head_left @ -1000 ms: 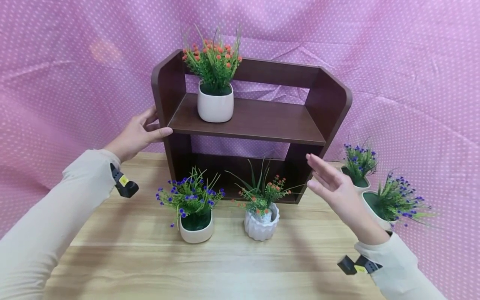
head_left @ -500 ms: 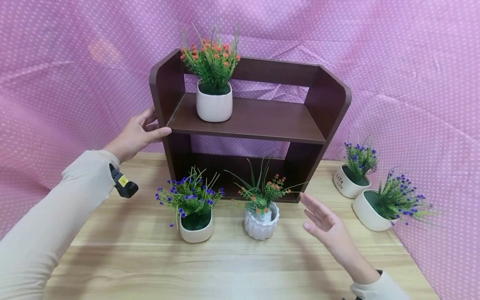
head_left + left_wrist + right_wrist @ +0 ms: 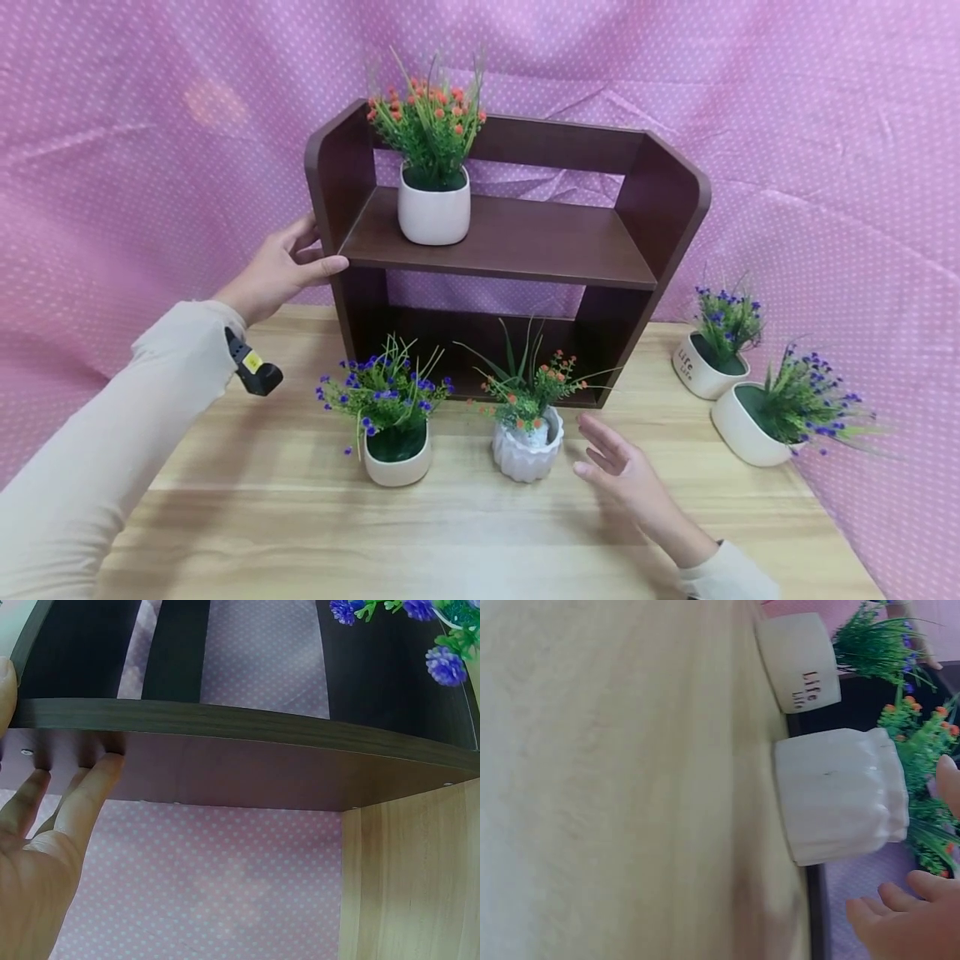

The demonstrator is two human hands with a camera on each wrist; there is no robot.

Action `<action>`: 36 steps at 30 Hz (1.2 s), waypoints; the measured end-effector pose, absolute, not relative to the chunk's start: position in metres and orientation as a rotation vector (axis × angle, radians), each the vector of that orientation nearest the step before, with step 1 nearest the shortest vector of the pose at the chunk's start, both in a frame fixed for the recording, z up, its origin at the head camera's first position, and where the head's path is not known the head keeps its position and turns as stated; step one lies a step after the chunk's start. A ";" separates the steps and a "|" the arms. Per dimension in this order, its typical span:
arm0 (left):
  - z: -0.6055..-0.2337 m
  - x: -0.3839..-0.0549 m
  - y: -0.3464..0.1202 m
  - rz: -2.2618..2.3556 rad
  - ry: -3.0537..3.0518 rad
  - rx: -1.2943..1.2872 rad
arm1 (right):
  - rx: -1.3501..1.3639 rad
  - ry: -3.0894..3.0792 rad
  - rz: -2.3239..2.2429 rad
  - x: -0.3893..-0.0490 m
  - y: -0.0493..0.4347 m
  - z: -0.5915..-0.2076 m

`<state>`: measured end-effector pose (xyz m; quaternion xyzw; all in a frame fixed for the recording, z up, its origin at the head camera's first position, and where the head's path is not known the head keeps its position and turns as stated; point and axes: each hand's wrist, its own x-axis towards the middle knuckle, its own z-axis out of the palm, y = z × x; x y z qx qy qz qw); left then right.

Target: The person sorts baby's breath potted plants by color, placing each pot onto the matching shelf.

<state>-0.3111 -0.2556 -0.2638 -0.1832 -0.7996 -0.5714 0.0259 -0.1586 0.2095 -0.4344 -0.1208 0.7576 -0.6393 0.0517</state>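
A dark brown two-tier shelf (image 3: 525, 250) stands on the table. My left hand (image 3: 281, 267) holds its left side panel, fingers (image 3: 90, 795) against the outer face and thumb at the front edge. Near the front of the shelf is a white fluted pot (image 3: 527, 457) with orange flowers. Just right of that pot hovers my right hand (image 3: 630, 483), fingers spread and apart from it; the right wrist view has the same fluted pot (image 3: 840, 799) beside the fingers. A white pot with orange flowers (image 3: 433, 208) sits on the upper tier, toward the left.
Left of the fluted pot stands a white pot with blue flowers (image 3: 399, 467). Two more blue-flowered pots, one lettered "Life" (image 3: 705, 375) and one plain (image 3: 750, 437), are at the right. Pink dotted cloth (image 3: 825, 125) hangs behind the shelf.
My right hand has come down and to the left, from beside the shelf's right panel to beside the fluted pot. My left hand stays on the shelf.
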 end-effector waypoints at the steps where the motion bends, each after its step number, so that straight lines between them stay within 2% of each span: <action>1: -0.264 -0.311 -0.256 -1.754 -2.479 -0.563 | -0.355 2.276 -1.945 -0.159 0.208 -0.437; 36: -0.264 -0.307 -0.255 -1.741 -2.487 -0.532 | -0.241 2.262 -1.904 -0.178 0.166 -0.458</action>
